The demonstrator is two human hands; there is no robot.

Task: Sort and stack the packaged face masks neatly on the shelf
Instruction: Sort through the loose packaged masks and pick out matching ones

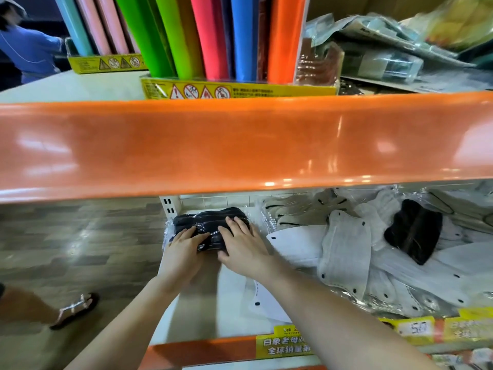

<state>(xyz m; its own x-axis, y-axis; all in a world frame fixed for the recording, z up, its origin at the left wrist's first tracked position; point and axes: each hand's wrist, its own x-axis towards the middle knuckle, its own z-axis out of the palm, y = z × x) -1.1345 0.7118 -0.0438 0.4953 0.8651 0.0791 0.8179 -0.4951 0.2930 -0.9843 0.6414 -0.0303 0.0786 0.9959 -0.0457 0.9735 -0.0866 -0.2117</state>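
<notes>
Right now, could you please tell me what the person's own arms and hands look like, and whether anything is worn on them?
Both forearms are bare as far as the frame shows. No sleeve, glove, watch or bracelet is visible on either. The left hand and right hand show no rings, and the nails look short and unpainted.

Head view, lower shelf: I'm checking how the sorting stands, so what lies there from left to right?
Black mask pack under both hands, left hand then right hand → white mask packs → grey mask pack → loose black mask pack.
</notes>
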